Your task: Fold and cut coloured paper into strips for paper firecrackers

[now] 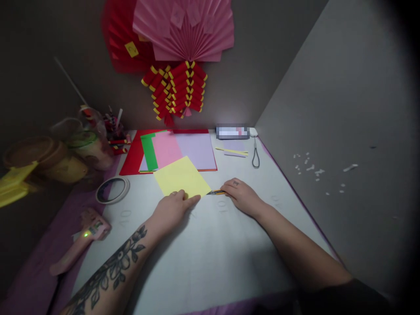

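Observation:
A yellow paper sheet (181, 176) lies tilted on the pale cutting mat (203, 258). My left hand (173, 208) rests flat on the sheet's near corner, fingers pressing it down. My right hand (242, 195) is closed around a small yellow-and-black cutter (215, 192), whose tip touches the sheet's right corner. Both forearms stretch over the mat from the near edge.
Behind the yellow sheet lies a stack of red, green, pink and lilac paper (177, 151). A tape roll (112, 190) and a pink glue gun (82, 240) sit at the left, with bowls and jars (65, 153) further back. Paper fans and firecracker decorations (177, 87) hang on the wall.

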A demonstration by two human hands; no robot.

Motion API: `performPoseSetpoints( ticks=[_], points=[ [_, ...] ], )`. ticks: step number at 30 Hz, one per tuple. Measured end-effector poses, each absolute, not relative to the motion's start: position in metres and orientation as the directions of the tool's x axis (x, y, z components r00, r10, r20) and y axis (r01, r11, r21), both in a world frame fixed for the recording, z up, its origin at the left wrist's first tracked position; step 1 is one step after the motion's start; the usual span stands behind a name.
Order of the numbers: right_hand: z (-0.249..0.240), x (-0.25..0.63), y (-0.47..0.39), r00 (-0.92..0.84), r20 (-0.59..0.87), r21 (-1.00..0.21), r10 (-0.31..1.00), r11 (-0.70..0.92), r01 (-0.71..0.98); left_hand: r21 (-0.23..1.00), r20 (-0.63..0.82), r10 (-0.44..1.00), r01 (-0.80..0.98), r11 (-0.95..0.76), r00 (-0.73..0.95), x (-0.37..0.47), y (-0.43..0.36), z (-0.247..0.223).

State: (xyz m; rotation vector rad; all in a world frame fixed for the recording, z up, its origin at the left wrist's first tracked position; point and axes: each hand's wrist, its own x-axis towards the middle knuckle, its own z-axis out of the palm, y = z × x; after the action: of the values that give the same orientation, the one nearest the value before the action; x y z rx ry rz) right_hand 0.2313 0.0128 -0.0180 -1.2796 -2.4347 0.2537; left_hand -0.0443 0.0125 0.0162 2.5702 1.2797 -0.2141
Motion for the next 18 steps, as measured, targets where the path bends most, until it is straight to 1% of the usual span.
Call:
performPoseSetpoints(
  ticks=[8, 18],
  points=[
    [-0.0184, 0.2309, 0.0115, -0.508, 0.253, -0.321, 0.824, 0.566, 0.759, 0.203, -0.235, 0.758, 0.794, -0.573, 0.608, -0.0456, 0.0127, 0.0147],
    [-0.0142, 0.2280, 0.0099, -0.512, 0.241, -0.334, 0.824, 0.566, 0.754, 0.196, -0.228, 0.763, 0.796, -0.572, 0.605, -0.0457, 0.0119, 0.0157]
  ],
)
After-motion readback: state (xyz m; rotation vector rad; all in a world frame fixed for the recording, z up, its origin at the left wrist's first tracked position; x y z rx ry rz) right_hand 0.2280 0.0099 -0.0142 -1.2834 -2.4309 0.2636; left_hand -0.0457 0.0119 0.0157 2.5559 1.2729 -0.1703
